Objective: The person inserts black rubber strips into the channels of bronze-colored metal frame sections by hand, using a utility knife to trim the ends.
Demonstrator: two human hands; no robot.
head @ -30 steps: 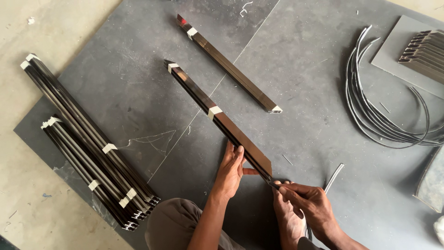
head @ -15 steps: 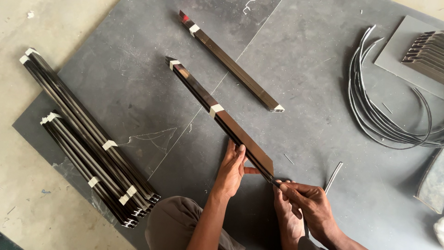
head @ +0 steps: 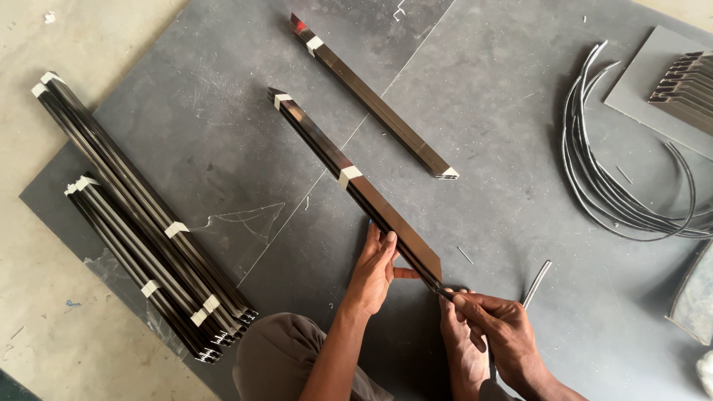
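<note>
Centrally, metal strip bundle (head: pixel 356 186): lies diagonally on the grey floor mat (head: pixel 483 111).
Left hand (head: pixel 377 266): fingers pressed flat against the bundle's side.
Right hand (head: pixel 496 327): closed, pinching the bundle's near end.

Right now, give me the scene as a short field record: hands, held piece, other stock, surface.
left hand: pressed flat against the side of the taped bundle of dark strips, near its close end
right hand: fingers pinched at the bundle's near tip; what they grip is too small to tell
second bundle: lies apart, farther up the grey mat
stacked bundles: two piles at the mat's left edge, taped
curved black rods: loose arcs at right
short metal strip: loose beside the right hand
</note>
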